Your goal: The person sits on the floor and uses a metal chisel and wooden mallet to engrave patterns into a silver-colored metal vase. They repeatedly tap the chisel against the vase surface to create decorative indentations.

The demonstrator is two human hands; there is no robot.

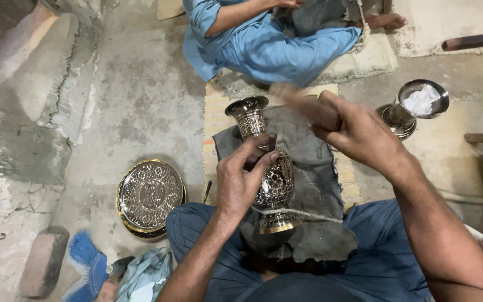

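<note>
The left hand [241, 179] is wrapped around the neck and shoulder of an engraved metal vase [266, 168], fingers curled shut on it, thumb across the front. The vase stands nearly upright on a dark grey cloth [308, 145] over the person's lap, its long axis tipped slightly away, flared mouth farthest from the body. The right hand [347, 128] is raised above and to the right of the vase, closed on something blurred that I cannot make out. A thin pale cord [303, 213] crosses just above the vase's foot. To the left, on the concrete floor [141, 100], lies an engraved round tray [149, 197]. Right of the cloth sit stacked metal bowls [415, 106], the upper one holding white material. Another person in blue sits beyond.
</note>
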